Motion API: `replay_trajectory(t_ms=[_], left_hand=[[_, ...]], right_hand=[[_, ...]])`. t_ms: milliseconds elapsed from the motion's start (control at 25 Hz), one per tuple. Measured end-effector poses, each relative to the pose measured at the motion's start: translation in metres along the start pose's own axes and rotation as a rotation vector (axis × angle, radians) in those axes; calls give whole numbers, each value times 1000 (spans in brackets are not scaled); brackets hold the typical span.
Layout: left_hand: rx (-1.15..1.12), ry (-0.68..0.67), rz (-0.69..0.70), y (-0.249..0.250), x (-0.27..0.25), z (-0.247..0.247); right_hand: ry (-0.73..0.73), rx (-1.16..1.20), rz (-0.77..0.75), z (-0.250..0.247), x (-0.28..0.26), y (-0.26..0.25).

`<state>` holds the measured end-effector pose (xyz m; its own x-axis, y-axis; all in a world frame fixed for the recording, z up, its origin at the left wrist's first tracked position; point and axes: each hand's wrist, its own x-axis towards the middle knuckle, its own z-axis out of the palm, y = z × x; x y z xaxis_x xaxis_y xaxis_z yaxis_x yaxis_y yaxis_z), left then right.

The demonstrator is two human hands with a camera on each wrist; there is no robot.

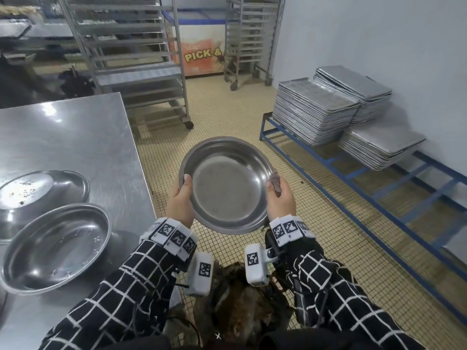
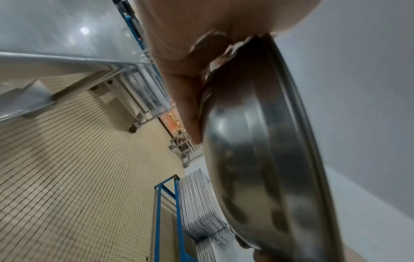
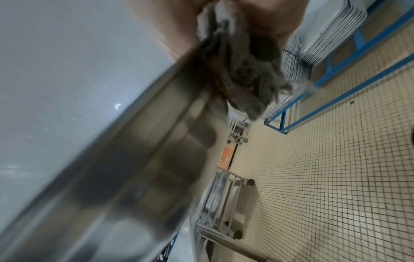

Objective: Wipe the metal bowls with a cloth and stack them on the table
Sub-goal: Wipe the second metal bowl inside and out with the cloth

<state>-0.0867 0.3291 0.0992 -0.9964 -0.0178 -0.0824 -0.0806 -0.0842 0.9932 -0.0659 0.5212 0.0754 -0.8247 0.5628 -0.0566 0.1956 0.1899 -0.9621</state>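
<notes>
**Tiled kitchen floor, steel table, one bowl held over the floor**

Small beige tiles cover the floor [image 1: 227, 114] of the room I am looking into, and pale walls close it off. I take the steel table [image 1: 75, 137] as my landmark. Beyond its far corner stands a wheeled metal rack [image 1: 131, 59], and farther back a second rack [image 1: 249, 39] partly hides a chest with an orange "PICK &" panel [image 1: 199, 56]. Well to the right of the table, against the wall, a low blue frame [image 1: 353, 173] carries stacks of baking trays [image 1: 316, 112].

On the table's near part lie two metal bowls: an upright bowl [image 1: 56, 246] closest to me, and just behind it an upturned bowl [image 1: 38, 195] with specks on its base; I cannot tell if their rims touch.

Off the table's right edge, over the floor, I see the held bowl [image 1: 225, 185], its opening tilted toward me. My left hand [image 1: 180, 200] grips its left rim, thumb hooked inside. My right hand [image 1: 280, 200] is curled on the right rim with a grey cloth [image 1: 275, 181] bunched in the fingers; the right wrist view shows that cloth hanging against the bowl's outer wall.
</notes>
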Motion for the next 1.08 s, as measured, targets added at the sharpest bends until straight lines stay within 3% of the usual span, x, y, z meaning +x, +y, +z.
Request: replay_trajectory(t_ms=[120, 280, 400, 560, 640, 760, 840, 920, 1000, 1080], left_hand=[[56, -168, 46, 2, 4, -6], [46, -454, -240, 11, 18, -30], [57, -344, -254, 9, 18, -33], [66, -127, -140, 2, 12, -20], [-18, -75, -81, -1, 6, -9], [-133, -5, -101, -7, -7, 13], [-116, -36, -99, -9, -12, 19], [-68, -192, -114, -3, -10, 11], [-51, -381, -125, 7, 0, -8], [-113, -460, -110, 12, 11, -29]], right_hand=[[-30, -33, -45, -17, -2, -4], [-243, -164, -169, -47, -3, -26], [-221, -145, -189, -53, -16, -34], [-25, 4, -130, -43, -36, -32], [56, 85, -107, -32, -43, -32], [125, 178, -85, -15, -45, -34], [153, 187, -75, -9, -44, -35], [136, 147, -89, -16, -39, -36], [66, 88, -114, -31, -31, -39], [-51, 9, -143, -45, -24, -44]])
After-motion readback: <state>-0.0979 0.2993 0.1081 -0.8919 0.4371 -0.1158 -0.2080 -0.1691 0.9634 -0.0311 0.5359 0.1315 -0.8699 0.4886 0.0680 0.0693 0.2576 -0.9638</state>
